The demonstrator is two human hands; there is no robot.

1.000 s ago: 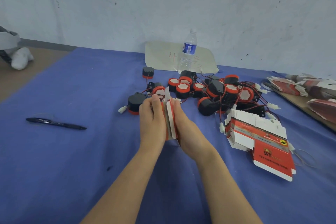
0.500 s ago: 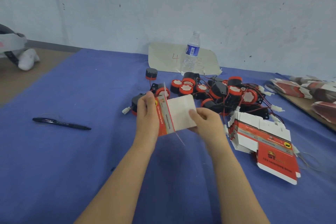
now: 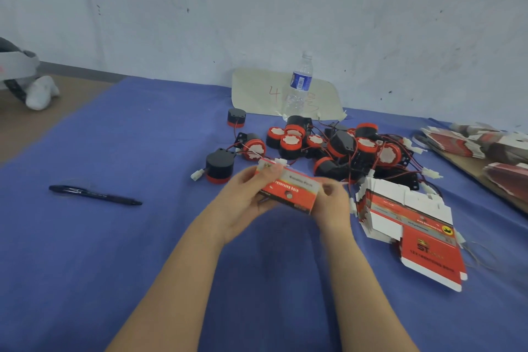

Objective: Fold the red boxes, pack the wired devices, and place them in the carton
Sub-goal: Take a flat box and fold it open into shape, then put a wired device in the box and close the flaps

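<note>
Box between my hands, over the middle of the table.
I hold the box (image 3: 288, 190) with my left hand (image 3: 243, 203) at its left end and my right hand (image 3: 333, 203) at its right end. Just behind it lies a heap of wired devices (image 3: 337, 148). Right of my right hand, a stack of flat boxes (image 3: 408, 223) rests on the table (image 3: 114, 251). A pen (image 3: 94, 195) lies well to the left. Beyond the heap, a bottle (image 3: 300, 86) stands before a paper sheet (image 3: 257, 91) at the wall.
</note>
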